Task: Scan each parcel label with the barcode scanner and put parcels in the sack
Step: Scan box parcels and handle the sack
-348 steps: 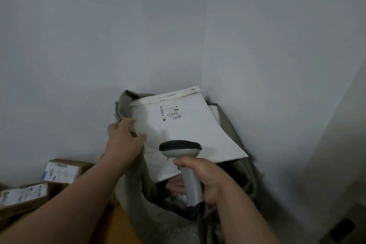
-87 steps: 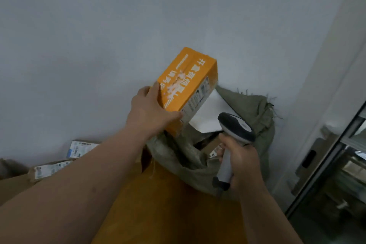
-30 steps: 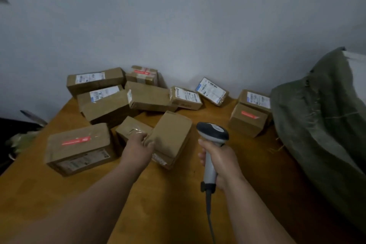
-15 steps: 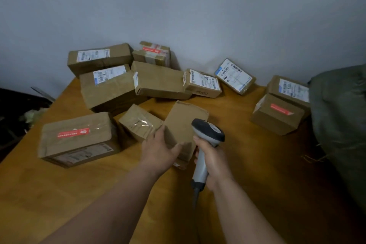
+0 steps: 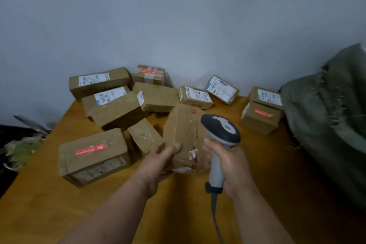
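Note:
My left hand (image 5: 158, 161) grips the near end of a brown cardboard parcel (image 5: 183, 131) and holds it tilted up off the wooden table (image 5: 59, 204). Red tape marks run along the parcel's upper face; no white label shows on it. My right hand (image 5: 230, 164) holds the grey barcode scanner (image 5: 219, 134) by its handle, head up, right beside the parcel. The scanner's cable hangs down towards me. The green woven sack (image 5: 328, 117) stands at the table's right end.
Several brown parcels lie along the back of the table against the grey wall, some with white labels up (image 5: 220, 87). A larger red-taped box (image 5: 93, 154) sits front left, a small taped parcel (image 5: 143, 134) beside my left hand. Green clutter (image 5: 21, 148) lies beyond the table's left edge.
My left hand has lifted and tilted the brown parcel that lay flat half a second ago. The scanner has stayed beside it. Earlier an orange box went into the sack.

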The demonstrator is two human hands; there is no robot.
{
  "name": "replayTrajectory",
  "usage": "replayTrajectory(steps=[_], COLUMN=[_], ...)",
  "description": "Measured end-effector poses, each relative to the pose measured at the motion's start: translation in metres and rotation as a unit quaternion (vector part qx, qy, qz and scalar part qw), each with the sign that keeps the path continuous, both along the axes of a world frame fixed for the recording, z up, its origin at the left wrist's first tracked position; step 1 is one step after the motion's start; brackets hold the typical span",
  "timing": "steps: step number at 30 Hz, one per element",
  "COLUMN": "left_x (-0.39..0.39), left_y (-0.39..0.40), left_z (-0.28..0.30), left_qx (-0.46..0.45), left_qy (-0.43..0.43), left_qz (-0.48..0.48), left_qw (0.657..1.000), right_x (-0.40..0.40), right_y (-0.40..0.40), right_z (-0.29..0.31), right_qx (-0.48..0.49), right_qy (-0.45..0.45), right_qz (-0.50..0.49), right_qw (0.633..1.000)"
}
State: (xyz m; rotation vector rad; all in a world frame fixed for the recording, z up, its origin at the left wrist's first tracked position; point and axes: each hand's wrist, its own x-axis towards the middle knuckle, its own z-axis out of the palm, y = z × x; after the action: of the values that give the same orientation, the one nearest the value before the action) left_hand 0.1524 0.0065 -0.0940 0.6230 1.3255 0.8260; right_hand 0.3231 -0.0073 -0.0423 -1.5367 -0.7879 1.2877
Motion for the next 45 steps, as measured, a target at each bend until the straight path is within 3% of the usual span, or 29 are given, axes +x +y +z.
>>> replayTrajectory(steps=[3,12,19,24,28,31,36,45], left_x=[-0.017,-0.043,-0.047,-0.034,-0.017,-0.005,0.003,-0.003], left_y=[-0.012,-0.045,-0.058,-0.057,-0.057,-0.059,-0.062,-0.06], left_z=[0.015,0.043,0.057,0.062,0.07,0.084,0.091,0.095], left_qx=[-0.004,-0.027,-0.003,0.013,0.063,0.107,0.129,0.182], left_qy=[-0.075,-0.255,-0.34,-0.327,-0.186,-0.126,-0.093,-0.106], left_qz=[0.02,0.039,0.034,0.069,0.057,0.009,-0.064,-0.068], left_qw=[0.997,0.966,0.94,0.943,0.979,0.986,0.985,0.975], right_x=[0.001,-0.027,-0.028,-0.02,-0.009,-0.002,0.003,0.002], right_y=[-0.011,-0.046,-0.055,-0.063,-0.069,-0.072,-0.078,-0.081], right_z=[0.013,0.033,0.055,0.068,0.073,0.075,0.082,0.093], right_qx=[0.015,0.052,0.062,0.105,0.114,0.119,0.124,0.127], right_qy=[0.013,0.103,0.109,0.09,0.087,0.084,0.057,0.046], right_qz=[-0.072,-0.087,-0.065,-0.056,-0.06,-0.055,-0.004,0.048], right_qw=[0.997,0.989,0.99,0.989,0.988,0.988,0.991,0.99])
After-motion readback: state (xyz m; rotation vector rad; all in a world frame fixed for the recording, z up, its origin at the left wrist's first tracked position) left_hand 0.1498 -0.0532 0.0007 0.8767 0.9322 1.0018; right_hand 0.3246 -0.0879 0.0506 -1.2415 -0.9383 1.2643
